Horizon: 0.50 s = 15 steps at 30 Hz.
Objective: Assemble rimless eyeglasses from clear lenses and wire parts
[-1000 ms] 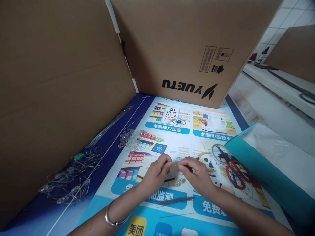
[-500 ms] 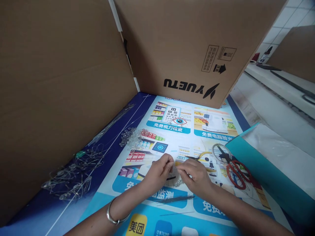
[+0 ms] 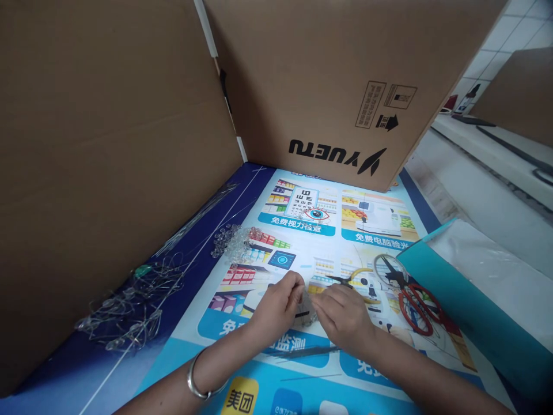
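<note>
My left hand (image 3: 283, 302) is closed in a pinch over the printed mat, a silver bangle (image 3: 195, 377) on its wrist. Close to its right, my right hand (image 3: 343, 317) is pinched too. Whatever the fingertips hold is too fine to make out. Small clear beads (image 3: 309, 317) show in the gap below the fingers. Under the hands lies a bundle of thin dark wires (image 3: 298, 350). Just beyond my right hand are yellow-handled pliers (image 3: 360, 278), partly covered by it. A heap of clear beads (image 3: 235, 241) sits farther off to the left.
Red-handled scissors (image 3: 415, 305) lie at right, beside a teal box (image 3: 466, 294) with clear plastic in it. Tangled wire pieces with clear beads (image 3: 129, 311) are at left. Straight wires (image 3: 194, 222) lie along the cardboard wall (image 3: 108, 144). Another cardboard panel (image 3: 345, 75) stands behind.
My right hand has turned and shifted slightly, its fingers curling in more. My left hand stays nearly in place. The whole view has moved a little.
</note>
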Available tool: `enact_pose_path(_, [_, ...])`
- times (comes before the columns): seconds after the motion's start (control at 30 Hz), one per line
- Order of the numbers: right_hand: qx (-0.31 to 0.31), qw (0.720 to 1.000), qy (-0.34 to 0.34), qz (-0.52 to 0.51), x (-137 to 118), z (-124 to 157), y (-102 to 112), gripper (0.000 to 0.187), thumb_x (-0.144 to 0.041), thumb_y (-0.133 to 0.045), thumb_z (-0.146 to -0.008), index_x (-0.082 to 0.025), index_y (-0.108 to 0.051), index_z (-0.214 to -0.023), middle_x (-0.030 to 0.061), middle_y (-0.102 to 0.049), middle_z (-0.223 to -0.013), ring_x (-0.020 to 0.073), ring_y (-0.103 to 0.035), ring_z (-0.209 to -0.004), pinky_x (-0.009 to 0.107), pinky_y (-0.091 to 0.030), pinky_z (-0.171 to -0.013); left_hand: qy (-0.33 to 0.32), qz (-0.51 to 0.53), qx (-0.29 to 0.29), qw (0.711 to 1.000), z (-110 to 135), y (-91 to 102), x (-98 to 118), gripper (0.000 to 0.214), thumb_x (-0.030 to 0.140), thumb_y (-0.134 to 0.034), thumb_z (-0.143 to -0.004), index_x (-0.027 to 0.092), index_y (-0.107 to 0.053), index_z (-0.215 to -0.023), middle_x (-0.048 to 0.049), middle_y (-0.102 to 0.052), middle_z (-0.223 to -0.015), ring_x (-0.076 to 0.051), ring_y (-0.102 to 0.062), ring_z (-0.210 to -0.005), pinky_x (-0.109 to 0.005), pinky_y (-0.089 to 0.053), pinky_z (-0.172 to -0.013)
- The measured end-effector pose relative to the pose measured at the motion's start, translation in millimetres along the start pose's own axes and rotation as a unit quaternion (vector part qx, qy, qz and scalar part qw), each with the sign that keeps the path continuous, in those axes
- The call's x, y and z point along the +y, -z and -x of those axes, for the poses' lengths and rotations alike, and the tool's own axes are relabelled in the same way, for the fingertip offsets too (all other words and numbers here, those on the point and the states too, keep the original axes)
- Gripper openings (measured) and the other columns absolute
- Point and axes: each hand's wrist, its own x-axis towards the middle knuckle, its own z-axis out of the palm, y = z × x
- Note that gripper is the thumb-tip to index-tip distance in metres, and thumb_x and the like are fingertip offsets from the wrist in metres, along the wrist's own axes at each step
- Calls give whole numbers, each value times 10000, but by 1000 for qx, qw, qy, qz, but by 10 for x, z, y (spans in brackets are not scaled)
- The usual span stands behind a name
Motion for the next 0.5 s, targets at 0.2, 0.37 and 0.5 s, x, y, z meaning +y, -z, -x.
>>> enact_pose_path(0.2, [9, 993, 73, 96, 14, 26, -10, 172, -118, -574, -776, -138, -605, -944, 40, -590, -682, 166, -488, -648, 318, -354, -575, 8, -31, 9, 999, 13, -21, 2, 118, 242, -310, -894, 216, -397, -818, 24, -490, -660, -146, -478, -587, -239, -339, -567])
enact_pose_path(0.37, [18, 988, 97, 116, 0, 38, -23, 206, -113, -583, -770, -120, -594, -975, 41, -584, -684, 164, -490, -650, 322, -357, -574, 2, -42, 10, 999, 15, -27, 14, 112, 235, -306, -890, 215, -397, -828, 20, -497, -664, -149, -491, -592, -240, -349, -574])
enact_pose_path(0.5, [16, 983, 126, 134, -4, 47, -21, 234, -109, -572, -775, -102, -580, -1008, 48, -591, -707, 167, -495, -647, 325, -354, -557, 3, -47, 15, 999, 22, -26, 29, 110, 230, -307, -886, 216, -399, -829, 17, -502, -665, -151, -492, -594, -240, -353, -576])
